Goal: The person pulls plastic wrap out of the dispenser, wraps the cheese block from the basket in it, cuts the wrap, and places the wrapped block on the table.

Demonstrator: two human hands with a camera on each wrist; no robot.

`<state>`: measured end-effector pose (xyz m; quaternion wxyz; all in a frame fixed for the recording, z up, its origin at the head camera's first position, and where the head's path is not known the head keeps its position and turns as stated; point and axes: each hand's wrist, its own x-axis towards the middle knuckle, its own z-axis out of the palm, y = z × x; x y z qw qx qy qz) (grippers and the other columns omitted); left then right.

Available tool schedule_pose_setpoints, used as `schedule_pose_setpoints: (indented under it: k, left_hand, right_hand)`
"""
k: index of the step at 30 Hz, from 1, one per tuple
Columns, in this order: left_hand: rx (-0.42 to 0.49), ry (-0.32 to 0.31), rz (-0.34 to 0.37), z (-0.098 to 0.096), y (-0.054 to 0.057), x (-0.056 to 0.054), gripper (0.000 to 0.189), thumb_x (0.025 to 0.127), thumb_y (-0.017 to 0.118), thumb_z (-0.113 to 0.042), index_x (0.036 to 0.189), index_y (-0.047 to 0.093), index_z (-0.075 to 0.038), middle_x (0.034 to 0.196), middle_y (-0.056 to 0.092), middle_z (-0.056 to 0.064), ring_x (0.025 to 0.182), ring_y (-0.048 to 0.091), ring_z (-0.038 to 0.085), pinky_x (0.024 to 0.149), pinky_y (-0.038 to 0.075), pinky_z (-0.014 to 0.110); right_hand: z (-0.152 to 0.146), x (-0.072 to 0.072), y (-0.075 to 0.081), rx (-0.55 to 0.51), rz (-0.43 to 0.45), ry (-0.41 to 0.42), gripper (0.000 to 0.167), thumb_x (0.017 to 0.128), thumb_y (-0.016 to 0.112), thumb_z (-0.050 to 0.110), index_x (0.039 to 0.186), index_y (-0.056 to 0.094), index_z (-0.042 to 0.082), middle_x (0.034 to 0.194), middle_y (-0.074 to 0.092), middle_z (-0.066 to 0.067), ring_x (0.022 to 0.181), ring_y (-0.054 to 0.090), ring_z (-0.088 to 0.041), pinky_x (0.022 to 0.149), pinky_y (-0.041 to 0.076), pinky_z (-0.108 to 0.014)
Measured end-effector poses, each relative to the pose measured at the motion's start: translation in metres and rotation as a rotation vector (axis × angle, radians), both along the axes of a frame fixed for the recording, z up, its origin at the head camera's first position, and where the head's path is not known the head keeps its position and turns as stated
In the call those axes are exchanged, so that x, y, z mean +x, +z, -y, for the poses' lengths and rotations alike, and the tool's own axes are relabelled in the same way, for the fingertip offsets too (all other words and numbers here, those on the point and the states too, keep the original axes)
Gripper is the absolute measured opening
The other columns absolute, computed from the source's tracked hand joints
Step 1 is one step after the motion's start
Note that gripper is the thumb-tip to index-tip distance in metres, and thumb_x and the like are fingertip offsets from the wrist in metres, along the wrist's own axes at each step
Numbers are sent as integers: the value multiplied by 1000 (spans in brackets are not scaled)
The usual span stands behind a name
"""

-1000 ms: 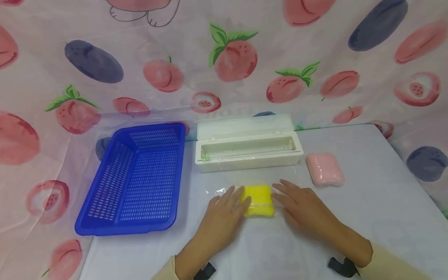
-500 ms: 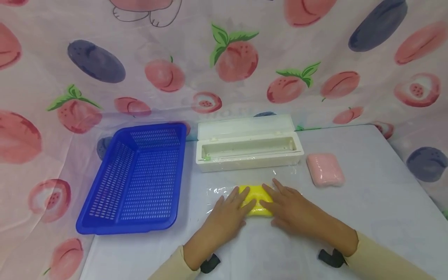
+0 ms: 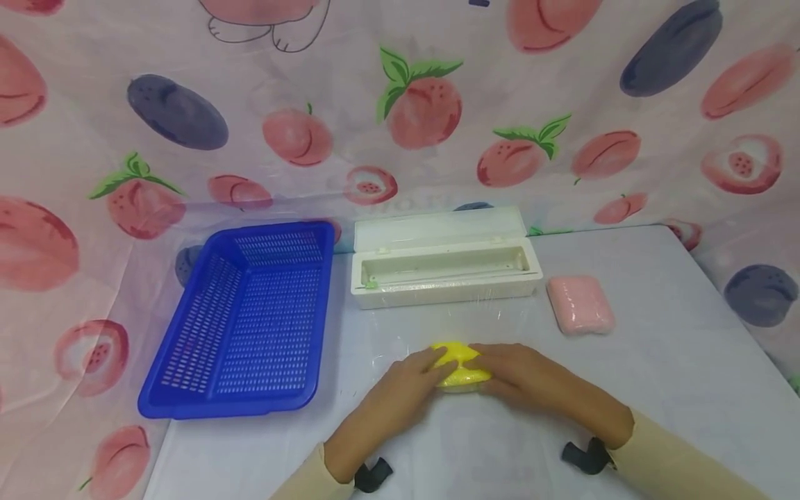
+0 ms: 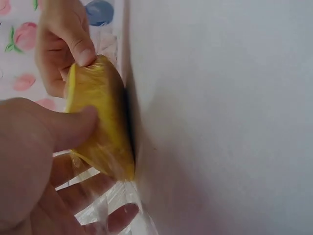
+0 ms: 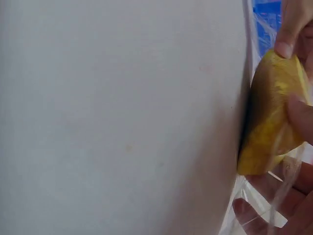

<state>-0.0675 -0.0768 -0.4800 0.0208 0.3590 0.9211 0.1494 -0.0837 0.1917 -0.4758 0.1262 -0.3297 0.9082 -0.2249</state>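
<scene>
Standing at the far left, the basket (image 3: pixel 269 326) is well apart from the work and seems to play no part in this step. Next comes the left hand (image 3: pixel 400 392), clamped on the left end of the yellow block (image 3: pixel 462 375), its thumb on the block and its other fingers partly hidden. Near the back of the surface (image 3: pixel 687 340), the box (image 3: pixel 446 293) has its lid (image 3: pixel 440 230) up. In front of it is the yellow block, held from both ends; whether it rests fully on the surface or is tipped up, I cannot tell. Film (image 4: pixel 134 193) covers one face, but more trails loose past the ends, so I judge the wrapping well begun, with those loose parts left to tuck in. The right hand (image 3: pixel 528 375) grips the other end, thumb likewise on the block. Farthest right, on the surface, lies the pink block (image 3: pixel 580 305), touched by neither hand; its gloss suggests it is already wrapped, so one block looks done and one under way
</scene>
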Motion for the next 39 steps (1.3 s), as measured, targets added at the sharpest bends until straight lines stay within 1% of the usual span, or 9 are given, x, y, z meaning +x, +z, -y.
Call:
schedule_pose_setpoints:
  k: [4, 7, 10, 16, 21, 25, 30, 35, 39]
  left_hand:
    - [100, 38, 172, 1, 4, -2, 50, 105, 57, -23, 153, 47, -19, 152, 54, 6, 136, 56, 26, 112, 47, 43]
    - [159, 73, 283, 3, 7, -7, 53, 107, 52, -29, 157, 38, -16, 154, 51, 6, 140, 52, 25, 116, 42, 43]
    - [203, 81, 309, 5, 8, -15, 61, 104, 59, -33, 156, 36, -14, 155, 48, 6, 139, 52, 24, 115, 44, 43]
    - [255, 151, 199, 0, 4, -36, 54, 99, 68, -26, 146, 44, -15, 139, 54, 5, 117, 65, 22, 99, 56, 40]
    - [293, 253, 149, -7, 1, -53, 51, 101, 64, -28, 145, 43, -12, 123, 68, 9, 109, 68, 22, 92, 56, 42]
    - [301, 314, 101, -13, -2, -61, 40, 102, 63, -31, 138, 51, -17, 122, 65, 6, 104, 68, 24, 87, 57, 42]
    - [194, 386, -75, -22, -4, -64, 40, 100, 66, -33, 137, 54, -23, 129, 55, 7, 90, 70, 26, 74, 58, 39]
    - [63, 388, -311, -29, 4, -63, 40, 96, 72, -28, 134, 62, -25, 129, 62, 6, 104, 63, 26, 73, 51, 38]
    - [20, 367, -344, -31, 8, -64, 34, 96, 71, -25, 130, 68, -28, 126, 65, 0, 112, 59, 24, 74, 47, 37]
  right_hand:
    - [-4, -1, 0, -70, 58, -62, 44, 102, 60, 42, 143, 58, 27, 139, 64, 11, 128, 62, -16, 106, 52, -46]
    - [-5, -5, -2, -124, 84, -91, 40, 104, 53, 49, 142, 56, 36, 127, 66, 20, 113, 65, -7, 100, 55, -40]
    - [-4, -12, -2, -152, 111, -135, 36, 105, 49, 50, 140, 52, 43, 115, 66, 23, 96, 61, -2, 88, 55, -34]
    - [2, -29, 1, -220, 123, -199, 37, 106, 51, 45, 140, 52, 30, 111, 67, 13, 95, 61, -9, 86, 52, -36]
    - [7, -42, 4, -247, -1, -243, 55, 98, 66, 44, 143, 51, 17, 129, 67, -3, 113, 66, -21, 95, 55, -49]
    - [12, -52, 3, -285, -58, -339, 51, 97, 70, 38, 139, 48, 19, 117, 74, -13, 105, 72, -32, 85, 59, -51]
    - [19, -59, -2, -317, -130, -403, 32, 97, 71, 30, 122, 55, 19, 105, 76, -12, 93, 75, -28, 77, 60, -46]
    - [25, -63, 2, -271, -232, -425, 28, 97, 71, 32, 119, 67, 15, 108, 72, -6, 92, 68, -22, 76, 58, -40]
    - [27, -63, 7, -173, -329, -468, 30, 97, 69, 37, 118, 74, 15, 100, 65, -3, 79, 61, -18, 63, 50, -33]
